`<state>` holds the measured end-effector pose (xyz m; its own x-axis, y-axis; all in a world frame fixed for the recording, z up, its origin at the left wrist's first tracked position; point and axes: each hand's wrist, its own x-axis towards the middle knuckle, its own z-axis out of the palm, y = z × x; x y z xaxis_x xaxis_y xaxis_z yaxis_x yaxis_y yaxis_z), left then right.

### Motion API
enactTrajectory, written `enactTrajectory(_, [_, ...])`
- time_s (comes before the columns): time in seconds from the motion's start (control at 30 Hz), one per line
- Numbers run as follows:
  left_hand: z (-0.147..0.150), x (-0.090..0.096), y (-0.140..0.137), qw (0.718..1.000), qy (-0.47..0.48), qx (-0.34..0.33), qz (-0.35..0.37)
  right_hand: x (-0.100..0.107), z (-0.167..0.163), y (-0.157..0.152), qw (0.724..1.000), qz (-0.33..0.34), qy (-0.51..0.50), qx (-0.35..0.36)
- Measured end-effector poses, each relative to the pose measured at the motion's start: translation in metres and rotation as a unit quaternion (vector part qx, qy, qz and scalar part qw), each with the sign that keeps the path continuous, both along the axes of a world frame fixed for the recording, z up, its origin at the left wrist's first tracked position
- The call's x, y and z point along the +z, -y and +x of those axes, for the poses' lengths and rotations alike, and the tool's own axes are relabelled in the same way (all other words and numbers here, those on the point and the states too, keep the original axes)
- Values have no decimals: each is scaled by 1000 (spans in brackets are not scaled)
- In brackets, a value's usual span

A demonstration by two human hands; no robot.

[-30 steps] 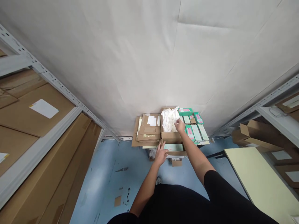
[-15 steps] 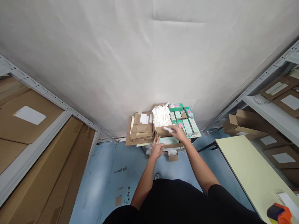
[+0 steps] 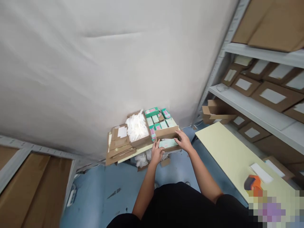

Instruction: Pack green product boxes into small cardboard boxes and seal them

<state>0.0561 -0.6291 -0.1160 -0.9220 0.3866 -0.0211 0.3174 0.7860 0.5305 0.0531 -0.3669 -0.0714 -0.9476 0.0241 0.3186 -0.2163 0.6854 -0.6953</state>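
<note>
An open cardboard box [image 3: 167, 131] is in front of me, with a pale green box [image 3: 168, 143] lying inside it. My left hand [image 3: 157, 152] grips the cardboard box at its left end, fingers over the edge. At the right end my right hand [image 3: 184, 141] is closed on the box wall, with some fingers reaching inside. Just beyond and to the left stands a carton [image 3: 144, 142] heaped with white, crumpled-looking pieces [image 3: 137, 127]. Behind the held box are several green and pale green boxes [image 3: 152, 112], some with pink on them.
Flattened cardboard [image 3: 121, 142] with white paper lies at the table's left. A pale yellow table [image 3: 228, 152] on the right holds an orange and dark tape dispenser [image 3: 254, 184] and a white slab [image 3: 261, 172]. Shelves [image 3: 251, 98] of cartons stand right, large cartons [image 3: 30, 186] left.
The small white item in my right hand is no longer there, and that hand now grips the box's right end. The box has moved rightward over the table's edge. My view has turned right.
</note>
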Motion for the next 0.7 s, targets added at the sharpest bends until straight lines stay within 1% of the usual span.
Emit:
enactTrajectory(0.1, [-4, 1, -63, 999, -8, -38, -6, 7, 20, -62, 999, 2, -10, -50])
enactTrajectory(0.17, [-6, 1, -108, 997, -10, -77, -6, 9, 40, -104, 996, -2, -16, -91])
enactTrajectory(0.27, [-8, 0, -176, 989, -4, -149, -6, 6, 79, -164, 984, -15, -26, -174])
enactTrajectory(0.37, [-8, -2, -241, 976, 5, -216, -8, -2, 124, -214, 965, -23, -35, -261])
enactTrajectory(0.43, [-8, -5, -281, 965, 8, -264, -10, -8, 153, -241, 950, -23, -35, -310])
enactTrajectory(0.53, [-7, -11, -335, 944, 10, -331, -9, -14, 189, -271, 926, -25, -23, -376])
enactTrajectory(0.6, [-7, -17, -366, 930, 16, -368, -7, -17, 206, -285, 910, -22, -9, -413])
enactTrajectory(0.7, [-12, -30, -408, 911, 26, -412, -2, -20, 222, -303, 891, -8, 14, -455])
